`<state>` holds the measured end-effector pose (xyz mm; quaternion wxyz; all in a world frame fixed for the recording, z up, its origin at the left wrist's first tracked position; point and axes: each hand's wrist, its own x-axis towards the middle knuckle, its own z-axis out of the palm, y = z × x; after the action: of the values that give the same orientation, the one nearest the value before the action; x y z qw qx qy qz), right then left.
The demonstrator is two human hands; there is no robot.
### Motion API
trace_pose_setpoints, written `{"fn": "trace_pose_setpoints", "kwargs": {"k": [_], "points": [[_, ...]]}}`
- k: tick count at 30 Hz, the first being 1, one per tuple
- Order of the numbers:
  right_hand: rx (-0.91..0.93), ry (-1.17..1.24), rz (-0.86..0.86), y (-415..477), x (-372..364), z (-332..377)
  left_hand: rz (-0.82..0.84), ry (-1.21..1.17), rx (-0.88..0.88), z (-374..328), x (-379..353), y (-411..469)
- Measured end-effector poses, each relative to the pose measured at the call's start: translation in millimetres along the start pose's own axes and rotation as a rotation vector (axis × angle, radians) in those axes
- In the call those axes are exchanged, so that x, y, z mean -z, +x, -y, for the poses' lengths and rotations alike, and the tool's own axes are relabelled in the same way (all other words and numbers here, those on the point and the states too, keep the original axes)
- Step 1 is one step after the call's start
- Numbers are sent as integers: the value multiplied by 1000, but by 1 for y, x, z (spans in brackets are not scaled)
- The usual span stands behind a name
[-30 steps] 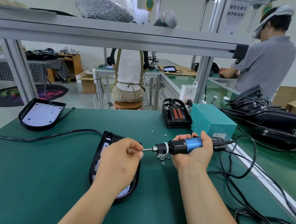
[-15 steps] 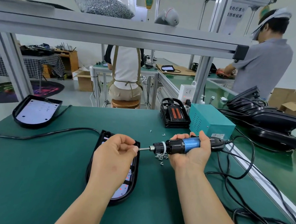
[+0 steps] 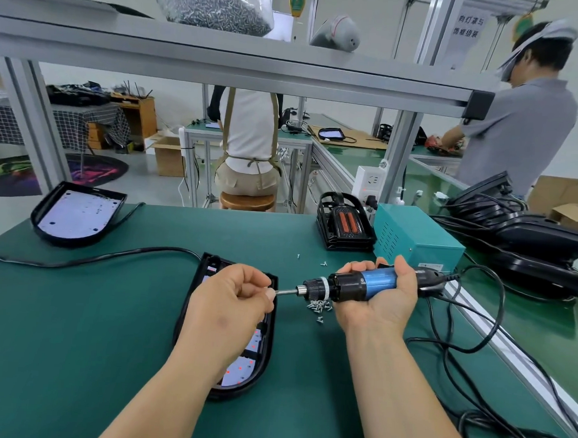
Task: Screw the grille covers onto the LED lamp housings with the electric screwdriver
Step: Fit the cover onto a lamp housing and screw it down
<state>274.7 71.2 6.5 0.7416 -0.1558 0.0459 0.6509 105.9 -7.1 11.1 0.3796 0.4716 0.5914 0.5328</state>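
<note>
My right hand [image 3: 381, 310] grips the blue and black electric screwdriver [image 3: 374, 285] and holds it level above the green mat, bit pointing left. My left hand [image 3: 229, 304] is curled, thumb and forefinger pinching the tip of the bit [image 3: 287, 291]; whether a screw sits between the fingers is hidden. Beneath the left hand lies a black LED lamp housing [image 3: 267, 348] with a white board and red dots, mostly covered by the hand and forearm. A small pile of loose screws [image 3: 318, 307] lies under the screwdriver's chuck.
A second lamp housing [image 3: 77, 214] lies at the far left, with a black cable [image 3: 111, 256] across the mat. Stacked black grille covers [image 3: 344, 225] and a teal power box [image 3: 417, 240] stand behind. More housings [image 3: 534, 238] pile up at the right. The screwdriver cord [image 3: 468, 345] loops by the bench edge.
Both hands keep their holds at the same spot. Only my view has shifted slightly.
</note>
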Motion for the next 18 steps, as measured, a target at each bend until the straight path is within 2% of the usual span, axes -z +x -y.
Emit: {"fn": "trace_pose_setpoints", "kwargs": {"k": [18], "points": [[14,8,5,-3,-3,3,62,67,-72,-2,2,-2]]}}
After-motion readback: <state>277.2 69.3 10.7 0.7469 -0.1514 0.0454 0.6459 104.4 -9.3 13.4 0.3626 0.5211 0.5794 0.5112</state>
